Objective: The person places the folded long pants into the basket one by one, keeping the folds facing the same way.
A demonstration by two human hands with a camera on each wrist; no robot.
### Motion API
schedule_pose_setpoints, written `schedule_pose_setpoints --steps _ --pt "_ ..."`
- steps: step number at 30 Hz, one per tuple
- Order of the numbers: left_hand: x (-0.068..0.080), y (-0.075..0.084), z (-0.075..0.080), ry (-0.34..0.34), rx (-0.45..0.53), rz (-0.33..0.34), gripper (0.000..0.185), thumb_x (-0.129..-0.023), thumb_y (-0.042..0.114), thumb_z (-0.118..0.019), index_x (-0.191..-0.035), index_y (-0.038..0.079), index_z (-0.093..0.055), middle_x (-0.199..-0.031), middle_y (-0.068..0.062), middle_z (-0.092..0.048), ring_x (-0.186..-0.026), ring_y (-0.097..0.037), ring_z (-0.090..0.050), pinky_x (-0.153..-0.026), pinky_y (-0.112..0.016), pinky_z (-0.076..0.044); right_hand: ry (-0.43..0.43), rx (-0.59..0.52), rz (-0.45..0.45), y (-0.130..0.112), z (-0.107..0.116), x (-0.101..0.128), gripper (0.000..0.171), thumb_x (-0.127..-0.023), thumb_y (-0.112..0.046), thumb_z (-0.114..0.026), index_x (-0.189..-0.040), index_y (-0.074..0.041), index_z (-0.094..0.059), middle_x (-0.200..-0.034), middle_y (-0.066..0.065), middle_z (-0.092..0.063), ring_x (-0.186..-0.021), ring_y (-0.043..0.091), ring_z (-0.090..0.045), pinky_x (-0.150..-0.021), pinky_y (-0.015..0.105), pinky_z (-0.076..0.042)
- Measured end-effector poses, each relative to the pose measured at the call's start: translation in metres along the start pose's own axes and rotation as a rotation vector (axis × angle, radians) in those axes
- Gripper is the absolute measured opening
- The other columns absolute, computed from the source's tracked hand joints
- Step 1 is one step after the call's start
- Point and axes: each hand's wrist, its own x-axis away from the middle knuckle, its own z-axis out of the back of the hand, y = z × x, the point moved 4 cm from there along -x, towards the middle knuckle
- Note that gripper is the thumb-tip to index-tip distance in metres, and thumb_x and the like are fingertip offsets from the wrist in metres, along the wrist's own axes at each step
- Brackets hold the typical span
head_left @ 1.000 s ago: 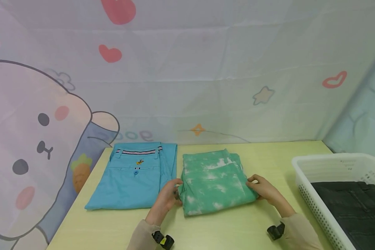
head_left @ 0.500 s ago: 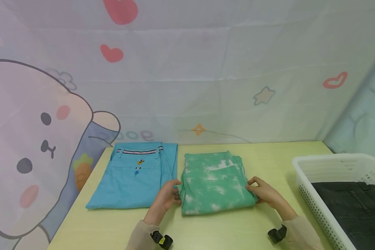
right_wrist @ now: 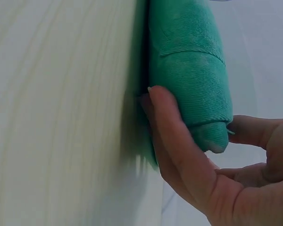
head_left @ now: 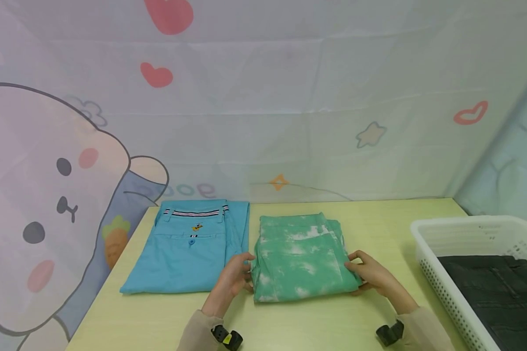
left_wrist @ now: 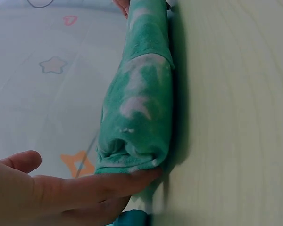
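Folded green pants [head_left: 298, 263] with white tie-dye patches lie on the table between my hands. My left hand [head_left: 230, 282] is at their left edge; in the left wrist view its straight fingers [left_wrist: 99, 188] press against the folded end, the thumb standing apart. At the right front corner, my right hand [head_left: 373, 274] pinches the pants, thumb on the upper side and fingers tucked underneath, as the right wrist view shows. Folded blue pants [head_left: 189, 258] with a striped waistband trim and a back pocket lie just left of the green ones.
On the right stands a white perforated plastic basket [head_left: 430, 223] holding folded black clothing [head_left: 487, 292]. A printed cloth backdrop [head_left: 263, 97] hangs behind the pale yellow table [head_left: 307, 326].
The green pants' back edge has come down slightly, and the pile lies a little flatter. Over the last half second the right fingers slid further under the corner; the left hand barely moved.
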Motion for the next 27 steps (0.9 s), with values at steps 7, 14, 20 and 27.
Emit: schedule_pose_setpoints --steps 7,14,20,27 --pt "0.0018 -0.0005 0.0009 0.022 -0.008 -0.017 0.060 -0.088 0.016 -0.035 -0.135 -0.011 -0.010 -0.115 -0.029 -0.036 -0.082 -0.026 -0.041 -0.081 -0.051 -0.034 -0.001 -0.017 -0.027 0.0008 -0.0007 0.0025 0.061 -0.094 -0.019 -0.042 -0.137 0.008 -0.009 -0.120 0.043 -0.032 -0.069 0.019 -0.063 -0.064 0.040 -0.054" --pt "0.0007 -0.0019 0.0028 0.014 -0.042 -0.057 0.062 -0.088 0.017 -0.035 -0.135 -0.015 -0.010 -0.126 -0.037 -0.025 -0.084 -0.030 -0.044 -0.076 -0.046 -0.040 -0.034 0.002 -0.033 0.0026 0.0004 0.0002 0.064 -0.095 -0.025 -0.041 -0.130 0.023 -0.017 -0.112 0.035 -0.047 -0.077 0.017 -0.063 -0.066 0.036 -0.055" --pt "-0.0025 -0.0076 0.0032 0.067 -0.014 -0.022 0.050 -0.087 0.016 -0.040 -0.127 -0.008 -0.023 -0.109 -0.025 -0.038 -0.076 -0.023 -0.044 -0.064 -0.037 -0.043 -0.037 -0.014 -0.024 0.0037 0.0025 0.0014 0.064 -0.095 -0.028 -0.042 -0.132 0.018 -0.018 -0.102 0.020 -0.055 -0.069 0.013 -0.062 -0.065 0.033 -0.054" --pt "-0.0023 -0.0087 0.0029 0.080 -0.020 -0.043 0.049 -0.090 0.016 -0.043 -0.129 -0.009 -0.029 -0.089 -0.010 -0.047 -0.066 -0.015 -0.046 -0.058 -0.032 -0.042 -0.057 -0.008 0.006 -0.0007 0.0022 0.0043 0.063 -0.095 -0.026 -0.041 -0.131 0.020 -0.019 -0.107 0.024 -0.055 -0.074 0.014 -0.063 -0.069 0.035 -0.054"
